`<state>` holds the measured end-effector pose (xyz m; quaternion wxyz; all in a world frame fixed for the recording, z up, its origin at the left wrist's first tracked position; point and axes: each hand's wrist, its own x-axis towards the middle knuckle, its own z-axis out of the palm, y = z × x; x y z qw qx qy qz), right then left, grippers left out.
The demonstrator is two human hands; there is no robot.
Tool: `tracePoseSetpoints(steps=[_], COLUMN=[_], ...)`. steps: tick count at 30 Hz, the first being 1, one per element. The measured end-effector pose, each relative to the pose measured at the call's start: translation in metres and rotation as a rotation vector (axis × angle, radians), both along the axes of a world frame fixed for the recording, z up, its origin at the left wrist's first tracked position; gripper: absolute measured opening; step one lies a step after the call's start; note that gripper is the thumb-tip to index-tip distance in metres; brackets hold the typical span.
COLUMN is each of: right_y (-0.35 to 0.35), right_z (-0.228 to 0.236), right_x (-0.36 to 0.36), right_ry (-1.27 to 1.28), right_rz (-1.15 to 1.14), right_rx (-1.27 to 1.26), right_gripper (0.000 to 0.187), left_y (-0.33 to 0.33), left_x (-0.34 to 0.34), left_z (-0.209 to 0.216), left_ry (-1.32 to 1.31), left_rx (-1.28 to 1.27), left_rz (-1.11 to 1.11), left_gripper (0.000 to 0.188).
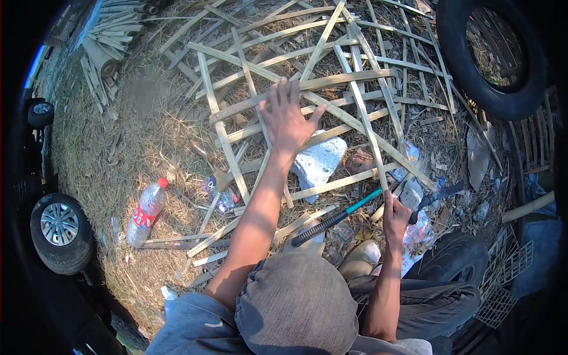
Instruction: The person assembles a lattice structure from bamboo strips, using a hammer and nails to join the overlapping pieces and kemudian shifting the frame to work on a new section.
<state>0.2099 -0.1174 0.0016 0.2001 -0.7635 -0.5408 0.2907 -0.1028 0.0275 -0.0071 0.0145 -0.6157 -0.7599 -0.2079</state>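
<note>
My left hand [288, 115] lies palm down with fingers spread across a wide bamboo slat [349, 78] in a woven lattice of split bamboo strips [361, 127]. The strips cross at slanted angles on the ground before me. My right hand [396, 216] is closed around the black handle of a dark-bladed knife [441, 195], its blade pointing right. Its thumb side meets the lower end of a thin upright slat [370, 127]. Just left of that hand lies a teal-shafted tool with a black ribbed grip [322, 228]; its far end is hard to make out.
A white rock [319, 160] sits beneath the lattice. A red-capped plastic bottle [148, 210] lies left on dry grass. A black tire [515, 59] is far right, cut bamboo [103, 56] far left. A wheel [59, 228] stands at the left edge, a plastic grid [503, 278] lower right.
</note>
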Motion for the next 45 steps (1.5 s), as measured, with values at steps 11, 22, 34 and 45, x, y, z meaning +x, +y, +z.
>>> tracePoseSetpoints(steps=[11, 22, 34, 45], right_y=[0.001, 0.002, 0.006, 0.008], right_z=[-0.027, -0.039, -0.021, -0.023], right_x=[0.003, 0.005, 0.0, -0.002], right_ry=[0.029, 0.139, 0.096, 0.121], right_rz=[0.061, 0.016, -0.008, 0.0], right_rx=[0.143, 0.166, 0.138, 0.138], right_gripper=[0.05, 0.056, 0.06, 0.055], left_y=[0.002, 0.001, 0.067, 0.121], left_x=[0.001, -0.002, -0.013, -0.018], left_z=[0.007, 0.016, 0.082, 0.026], left_ry=[0.022, 0.038, -0.016, -0.008], left_rx=[-0.047, -0.068, -0.51, -0.557], left_rz=[0.02, 0.003, 0.03, -0.147], left_gripper=[0.089, 0.088, 0.093, 0.116])
